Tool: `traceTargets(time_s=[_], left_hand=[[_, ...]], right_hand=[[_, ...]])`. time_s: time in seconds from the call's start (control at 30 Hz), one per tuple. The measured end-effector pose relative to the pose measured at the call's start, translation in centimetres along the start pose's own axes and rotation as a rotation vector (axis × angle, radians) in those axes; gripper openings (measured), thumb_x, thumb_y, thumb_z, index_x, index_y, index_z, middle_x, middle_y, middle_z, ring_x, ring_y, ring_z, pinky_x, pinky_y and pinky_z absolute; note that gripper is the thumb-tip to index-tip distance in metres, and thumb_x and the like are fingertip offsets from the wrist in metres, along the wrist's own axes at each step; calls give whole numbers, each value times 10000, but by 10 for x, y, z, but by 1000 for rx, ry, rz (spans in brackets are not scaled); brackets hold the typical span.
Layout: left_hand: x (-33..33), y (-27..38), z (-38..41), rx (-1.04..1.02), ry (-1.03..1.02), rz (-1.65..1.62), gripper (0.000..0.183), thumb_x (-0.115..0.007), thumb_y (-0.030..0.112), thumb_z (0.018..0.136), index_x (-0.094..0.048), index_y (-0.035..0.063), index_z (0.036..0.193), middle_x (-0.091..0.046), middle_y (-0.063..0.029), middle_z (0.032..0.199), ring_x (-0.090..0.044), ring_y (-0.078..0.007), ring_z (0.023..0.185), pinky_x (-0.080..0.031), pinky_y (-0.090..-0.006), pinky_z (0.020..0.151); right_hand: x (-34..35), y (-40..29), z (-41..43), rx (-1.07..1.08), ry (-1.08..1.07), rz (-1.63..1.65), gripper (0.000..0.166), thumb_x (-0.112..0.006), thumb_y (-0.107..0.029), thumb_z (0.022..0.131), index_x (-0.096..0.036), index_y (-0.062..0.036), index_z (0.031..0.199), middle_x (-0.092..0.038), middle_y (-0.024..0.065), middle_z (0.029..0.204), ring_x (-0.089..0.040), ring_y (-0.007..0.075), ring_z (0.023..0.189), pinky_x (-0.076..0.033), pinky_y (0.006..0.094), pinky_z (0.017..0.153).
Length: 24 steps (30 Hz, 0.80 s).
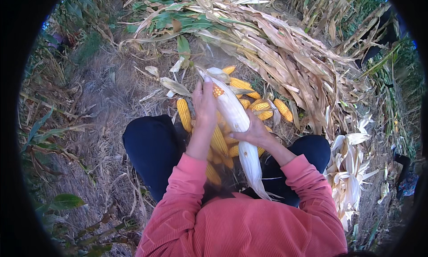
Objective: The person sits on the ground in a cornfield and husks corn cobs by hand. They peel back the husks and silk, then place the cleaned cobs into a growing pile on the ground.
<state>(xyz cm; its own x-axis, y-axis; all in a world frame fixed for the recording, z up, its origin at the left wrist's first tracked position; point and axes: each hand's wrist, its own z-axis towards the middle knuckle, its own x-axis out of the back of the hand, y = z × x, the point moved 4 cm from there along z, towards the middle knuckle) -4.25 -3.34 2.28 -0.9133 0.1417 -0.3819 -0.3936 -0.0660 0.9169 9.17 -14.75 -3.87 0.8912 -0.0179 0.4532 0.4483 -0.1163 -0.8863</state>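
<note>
Both hands grip one ear of corn in its pale husk [232,108], which slants across the space between my knees. My left hand [204,100] holds its upper end, where yellow kernels show through an opening in the husk. Lower down, my right hand [255,130] wraps around the middle of the ear. The husk's loose lower end hangs toward my lap. Beneath my hands lies a pile of bare yellow corn ears [219,141], partly hidden by my arms. One bare ear [184,113] lies by my left knee, and another [283,110] is off to the right.
A large bundle of dry cornstalks [284,50] arcs across the ground ahead and to the right. Stripped husks [349,173] are heaped beside my right knee [311,153]. Straw-covered soil [110,93] stretches to the left, with standing corn plants [43,130] at the rim.
</note>
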Motion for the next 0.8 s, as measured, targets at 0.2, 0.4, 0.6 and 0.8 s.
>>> traceTargets(time_s=[0.2, 0.4, 0.6, 0.8], left_hand=[[9, -12, -5, 34, 13, -298, 339, -372, 263, 992, -523, -41, 999, -628, -159, 904, -614, -216, 818, -491, -345, 786], [24, -24, 2, 188, 40, -469, 319, -356, 209, 983, -513, -65, 1025, -620, -201, 929, -622, -263, 838, -506, -383, 777], [48, -61, 7, 439, 29, -593, 224, -472, 191, 935, -551, -13, 987, -636, -153, 915, -630, -258, 755, -520, -367, 719], [39, -83, -29, 817, -170, -532, 226, -490, 235, 920, -599, 42, 882, -641, -75, 772, -613, -187, 649, -519, -317, 629]], right_hand=[[6, -12, -1, -61, -27, -70, 805, -833, -279, 568, -435, 46, 1188, -587, 192, 1016, -586, 272, 954, -459, 343, 844], [13, -12, 3, 15, -28, -76, 772, -828, -248, 559, -454, 22, 1178, -588, 185, 1020, -593, 279, 944, -464, 345, 832], [17, -15, -2, 200, -15, -247, 726, -799, -205, 549, -476, -5, 1167, -595, 180, 995, -605, 324, 935, -474, 369, 814], [-2, -44, -14, 482, -139, -294, 593, -783, -212, 552, -524, -22, 1051, -597, 191, 936, -586, 373, 910, -467, 420, 748]])
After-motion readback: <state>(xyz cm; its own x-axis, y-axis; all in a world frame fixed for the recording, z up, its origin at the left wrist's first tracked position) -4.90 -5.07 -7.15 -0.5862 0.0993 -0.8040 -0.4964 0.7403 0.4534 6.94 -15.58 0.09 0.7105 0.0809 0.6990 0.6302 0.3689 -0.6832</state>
